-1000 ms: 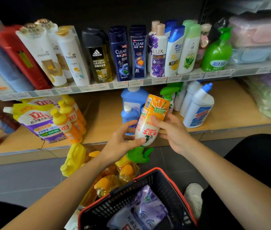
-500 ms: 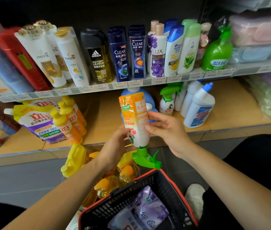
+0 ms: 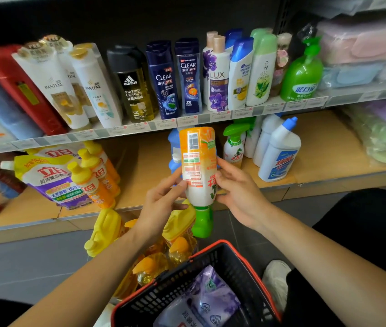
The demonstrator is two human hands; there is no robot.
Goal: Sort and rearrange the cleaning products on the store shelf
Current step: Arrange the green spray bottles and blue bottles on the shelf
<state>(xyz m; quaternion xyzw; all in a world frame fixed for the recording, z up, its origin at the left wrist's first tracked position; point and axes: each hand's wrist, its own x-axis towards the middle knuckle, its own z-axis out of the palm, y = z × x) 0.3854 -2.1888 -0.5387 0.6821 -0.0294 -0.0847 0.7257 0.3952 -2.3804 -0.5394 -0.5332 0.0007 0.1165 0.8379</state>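
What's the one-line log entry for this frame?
left hand: holds spray bottle | right hand: holds spray bottle | bottle: upside down, off shelf

Soft, even indoor light; the back panel [image 3: 128, 17] is left in deep shadow. The spray bottle [image 3: 196, 149] at centre is rendered sharp. Edges are bowed by wide-angle distortion, and the red pack [image 3: 19, 90] is blurred.
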